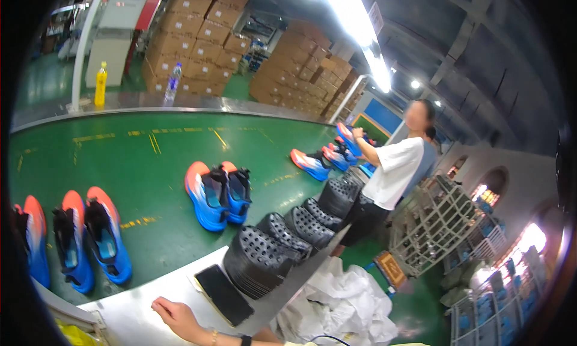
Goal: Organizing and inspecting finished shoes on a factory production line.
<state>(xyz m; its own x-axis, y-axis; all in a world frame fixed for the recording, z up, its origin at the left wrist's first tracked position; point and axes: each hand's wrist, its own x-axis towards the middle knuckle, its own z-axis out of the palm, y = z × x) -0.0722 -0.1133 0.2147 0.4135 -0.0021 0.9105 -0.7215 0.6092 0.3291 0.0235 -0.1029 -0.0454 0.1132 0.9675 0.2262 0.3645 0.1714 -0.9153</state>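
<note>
While extending a left hand (173, 317) over the metal table (132, 307), has a black phone (224, 295) just beside it at two o'clock.
Curls the fingers (163, 307) loosely; cannot tell whether pressed together or parted, nor judge the hidden right hand's grip. Has, from there, a sneaker pair (210, 203) between twelve and one, three sneakers (74, 244) at ten, and black perforated stacks (261, 257) beyond the phone.

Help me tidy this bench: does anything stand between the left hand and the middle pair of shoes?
Nothing visible blocks the left hand from that shoe pair; the black phone lies just right of the path.
</note>
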